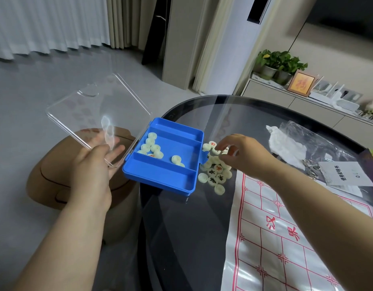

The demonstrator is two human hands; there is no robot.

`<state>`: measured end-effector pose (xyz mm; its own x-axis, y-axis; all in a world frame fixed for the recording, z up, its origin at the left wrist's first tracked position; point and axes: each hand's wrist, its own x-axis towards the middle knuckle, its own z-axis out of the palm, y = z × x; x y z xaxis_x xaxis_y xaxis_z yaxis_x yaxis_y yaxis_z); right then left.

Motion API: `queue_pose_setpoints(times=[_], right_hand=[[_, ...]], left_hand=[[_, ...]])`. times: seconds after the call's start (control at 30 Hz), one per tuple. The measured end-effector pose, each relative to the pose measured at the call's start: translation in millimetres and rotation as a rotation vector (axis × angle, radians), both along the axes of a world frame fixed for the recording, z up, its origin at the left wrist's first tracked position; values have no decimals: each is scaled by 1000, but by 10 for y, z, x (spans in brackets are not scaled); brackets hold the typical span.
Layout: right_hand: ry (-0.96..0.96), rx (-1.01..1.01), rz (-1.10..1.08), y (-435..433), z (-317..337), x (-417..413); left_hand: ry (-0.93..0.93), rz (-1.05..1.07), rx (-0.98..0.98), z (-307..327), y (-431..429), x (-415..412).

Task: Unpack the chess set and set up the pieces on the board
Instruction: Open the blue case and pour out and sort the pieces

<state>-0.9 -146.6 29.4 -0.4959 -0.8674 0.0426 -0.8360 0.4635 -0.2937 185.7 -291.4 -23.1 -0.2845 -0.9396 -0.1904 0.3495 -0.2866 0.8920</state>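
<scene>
Blue box (160,173), cream pieces (215,171), red-gridded board (286,238)

The board (275,259) runs off the bottom edge.

A home living room was indicated. White pleated curtains (45,24) were hung down to a pale grey floor (34,85), and a tall white column-shaped appliance (244,49) was stood near them. Along the wall, a low pale cabinet (271,97) was set with green leafy potted plants (280,61), a wood-framed picture (301,84) and a white router with antennas (336,95). A round dark glass-topped table (181,238) was placed beside a brown rounded stool (51,175).
</scene>
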Motion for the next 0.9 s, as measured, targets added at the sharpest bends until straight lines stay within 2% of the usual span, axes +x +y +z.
queue_pose_setpoints(times=[0.1,0.17,0.37,0.5,0.67,0.9], right_hand=[[-31,-54,62,-120,101,128],[-59,-16,132,-266,145,216],[-39,370,241,-673,54,341],[-136,436,251,-735,41,357],[-110,391,231,-805,-30,346],[-152,178,102,-813,-88,280]], left_hand=[[-1,-3,-6,0,0,4],[5,-7,-2,0,-2,3],[22,-10,17,6,-7,28],[39,-9,19,16,-28,33],[50,-9,29,14,-45,29],[60,8,42,11,-44,31]])
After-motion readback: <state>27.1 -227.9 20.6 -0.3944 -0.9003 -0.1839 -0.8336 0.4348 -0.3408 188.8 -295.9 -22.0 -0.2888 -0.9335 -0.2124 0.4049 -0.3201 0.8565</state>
